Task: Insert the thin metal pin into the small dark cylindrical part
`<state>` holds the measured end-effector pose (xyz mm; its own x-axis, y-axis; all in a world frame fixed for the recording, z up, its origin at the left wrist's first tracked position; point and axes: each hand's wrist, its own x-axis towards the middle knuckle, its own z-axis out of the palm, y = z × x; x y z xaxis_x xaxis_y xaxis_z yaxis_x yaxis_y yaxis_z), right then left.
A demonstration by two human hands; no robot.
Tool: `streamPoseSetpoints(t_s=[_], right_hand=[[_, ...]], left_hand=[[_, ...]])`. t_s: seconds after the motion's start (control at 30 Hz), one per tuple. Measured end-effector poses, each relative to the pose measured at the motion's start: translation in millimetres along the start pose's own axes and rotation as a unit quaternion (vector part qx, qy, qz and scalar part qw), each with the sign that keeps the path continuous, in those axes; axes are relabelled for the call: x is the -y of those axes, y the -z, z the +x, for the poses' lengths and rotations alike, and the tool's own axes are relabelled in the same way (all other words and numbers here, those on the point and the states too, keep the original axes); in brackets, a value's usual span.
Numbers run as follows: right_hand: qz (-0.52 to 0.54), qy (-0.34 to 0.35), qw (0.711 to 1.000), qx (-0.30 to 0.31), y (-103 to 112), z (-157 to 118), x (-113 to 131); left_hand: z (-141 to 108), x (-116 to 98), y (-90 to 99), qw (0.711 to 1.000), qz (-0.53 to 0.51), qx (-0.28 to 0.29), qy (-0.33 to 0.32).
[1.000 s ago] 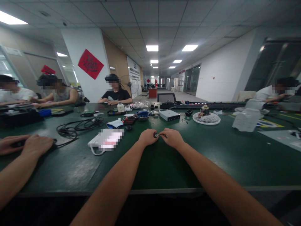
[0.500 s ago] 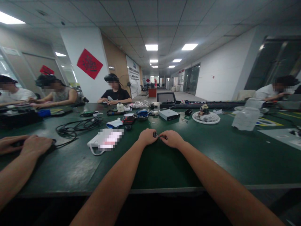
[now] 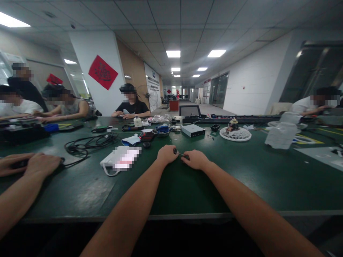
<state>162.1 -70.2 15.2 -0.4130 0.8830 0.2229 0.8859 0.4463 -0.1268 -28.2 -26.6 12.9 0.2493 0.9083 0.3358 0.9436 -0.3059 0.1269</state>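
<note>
My left hand [image 3: 166, 155] is closed around a small dark round part [image 3: 175, 151], whose open end faces right. Most of that part is hidden by the fingers, so its kind is unclear. My right hand [image 3: 195, 159] grips the dark handle of a small screwdriver [image 3: 184, 156]. Its thin metal shaft points left at the round part; whether the tip touches cannot be made out. Both hands are low over the green table [image 3: 182, 192], close together.
A white bag [image 3: 108, 162] and black coiled cable [image 3: 80, 146] lie to the left, beside a co-worker's hands [image 3: 40, 164]. Ahead are a grey drive box [image 3: 192, 130], a blue-filled bowl [image 3: 161, 131] and a white fan grille [image 3: 235, 135]. Clear plastic packaging [image 3: 281, 134] stands right.
My right hand's fingers have shifted on the screwdriver, and more of its shaft and handle shows. The round part has turned slightly. A standing person has appeared at the far left.
</note>
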Motion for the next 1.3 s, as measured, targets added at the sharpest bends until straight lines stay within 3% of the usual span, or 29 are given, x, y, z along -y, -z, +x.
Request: streamPoseSetpoints(t_s=[0.2, 0.37, 0.9, 1.13, 1.3], right_hand=[[0.015, 0.007, 1.0, -0.001, -0.7, -0.4, -2.0], [0.044, 0.024, 0.999, 0.003, 0.5, -1.1, -2.4], [0.088, 0.008, 0.994, -0.065, -1.9, -1.0, -1.4], [0.119, -0.046, 0.986, -0.104, -6.5, 3.6, -8.1], [0.18, -0.047, 0.976, -0.114, -11.7, 9.8, -16.4]], left_hand=[[1.2, 7.3, -2.8, 0.997, -0.001, -0.036, 0.074], [1.5, 9.3, -2.9, 0.995, -0.009, -0.04, 0.087], [2.4, 3.6, -2.8, 0.999, -0.026, -0.018, 0.04], [2.2, 9.0, -3.3, 0.999, -0.024, -0.02, 0.033], [-0.2, 3.6, -1.8, 0.999, -0.031, 0.011, -0.025]])
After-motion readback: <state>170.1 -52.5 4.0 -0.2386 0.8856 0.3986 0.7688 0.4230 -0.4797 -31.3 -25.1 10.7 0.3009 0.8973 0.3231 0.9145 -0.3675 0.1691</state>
